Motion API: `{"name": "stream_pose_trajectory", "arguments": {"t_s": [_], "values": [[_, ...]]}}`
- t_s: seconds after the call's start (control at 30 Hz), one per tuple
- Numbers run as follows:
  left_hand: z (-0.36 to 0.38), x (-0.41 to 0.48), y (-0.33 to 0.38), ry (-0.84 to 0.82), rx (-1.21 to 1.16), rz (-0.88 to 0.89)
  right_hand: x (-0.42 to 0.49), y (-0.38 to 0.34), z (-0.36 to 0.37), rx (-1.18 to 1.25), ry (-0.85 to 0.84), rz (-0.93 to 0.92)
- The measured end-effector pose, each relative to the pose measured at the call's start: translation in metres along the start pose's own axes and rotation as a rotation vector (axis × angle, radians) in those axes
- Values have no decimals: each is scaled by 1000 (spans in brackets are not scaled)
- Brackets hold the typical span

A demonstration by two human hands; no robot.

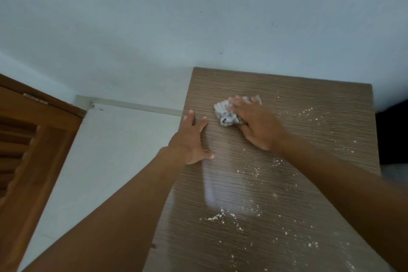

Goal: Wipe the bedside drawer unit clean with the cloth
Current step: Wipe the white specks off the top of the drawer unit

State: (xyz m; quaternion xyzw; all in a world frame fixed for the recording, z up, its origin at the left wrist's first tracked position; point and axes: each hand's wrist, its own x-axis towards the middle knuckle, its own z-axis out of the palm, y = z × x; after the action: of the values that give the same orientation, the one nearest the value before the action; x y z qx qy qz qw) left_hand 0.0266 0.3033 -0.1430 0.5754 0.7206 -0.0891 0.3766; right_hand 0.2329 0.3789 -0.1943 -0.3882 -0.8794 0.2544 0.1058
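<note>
The bedside drawer unit (309,183) shows its brown striped top, seen from above. Pale crumbs (215,217) lie scattered over its middle, right and near parts. A crumpled grey-white cloth (225,113) rests on the far half of the top. My right hand (256,125) presses down on the cloth, fingers over it and slightly blurred. My left hand (192,139) lies flat on the unit's left edge with fingers spread, holding nothing.
A pale wall (198,28) runs right behind the unit. A brown wooden louvred door (26,150) stands at the left, with pale floor (99,161) between it and the unit. Something dark (393,134) sits beyond the unit's right edge.
</note>
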Motion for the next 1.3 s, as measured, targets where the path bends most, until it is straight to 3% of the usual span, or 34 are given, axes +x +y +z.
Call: {"name": "stream_pose_trajectory", "arguments": {"t_s": [0.2, 0.5, 0.63, 0.7, 0.83, 0.9, 1.0, 1.07, 1.2, 1.3], "values": [[-11, -1, -7, -117, -40, 22, -78, -39, 23, 19, -146, -117], [-7, -1, -6, -86, -2, 16, -183, -105, 58, 12, -246, -233], [-7, -1, -10, -92, -47, 21, -153, -125, 15, 302, -94, 125], [-10, -2, -11, -99, -105, 26, -128, -122, -10, 406, 40, 210], [-23, -4, -17, -67, -376, 12, -56, -93, -30, 156, 216, 254], [-32, -4, -15, -11, -581, -36, -15, -78, -25, 48, 200, 261], [-43, -5, -6, 38, -853, -163, 22, -66, -4, -12, 11, 292], [-41, -7, -12, -8, -932, -177, 23, -69, 15, -111, -103, 194], [-41, -11, -19, -2, -995, -126, -20, -92, 29, -67, -128, -42], [-35, -9, -23, 36, -811, -73, -74, -107, 42, -53, -163, -194]]}}
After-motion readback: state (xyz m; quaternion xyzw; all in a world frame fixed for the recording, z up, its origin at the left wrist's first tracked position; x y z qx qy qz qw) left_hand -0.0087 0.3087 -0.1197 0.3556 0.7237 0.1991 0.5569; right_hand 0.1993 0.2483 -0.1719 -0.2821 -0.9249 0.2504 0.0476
